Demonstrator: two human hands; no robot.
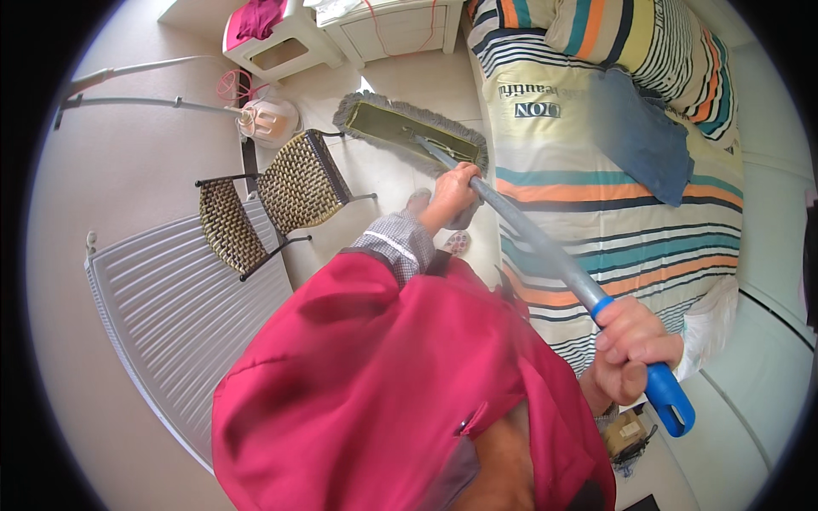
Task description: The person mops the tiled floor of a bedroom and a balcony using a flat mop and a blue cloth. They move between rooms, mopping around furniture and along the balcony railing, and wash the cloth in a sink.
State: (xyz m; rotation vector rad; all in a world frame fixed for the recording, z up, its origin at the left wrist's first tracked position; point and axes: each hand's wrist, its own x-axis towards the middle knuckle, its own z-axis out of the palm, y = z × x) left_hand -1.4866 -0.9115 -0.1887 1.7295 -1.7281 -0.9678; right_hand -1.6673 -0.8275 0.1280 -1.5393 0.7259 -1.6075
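Note:
A flat dust mop with a grey fringed head (409,131) lies on the pale tiled floor at the top middle, between the wicker chair and the bed. Its grey metal pole (543,239) slants down to the right and ends in a blue plastic handle (668,399). My left hand (457,188) is closed around the lower part of the pole, close to the mop head. My right hand (636,348) grips the pole's upper end at the blue handle. A grey cloth or sleeve hangs just below my left hand; what it is, I cannot tell.
On the right stands a bed (575,191) with striped bedding and blue denim clothing (645,140). At left are a woven chair (300,185), a white radiator (185,300) and a garment steamer (268,121). A plastic stool (281,54) and white cabinet (396,32) stand ahead.

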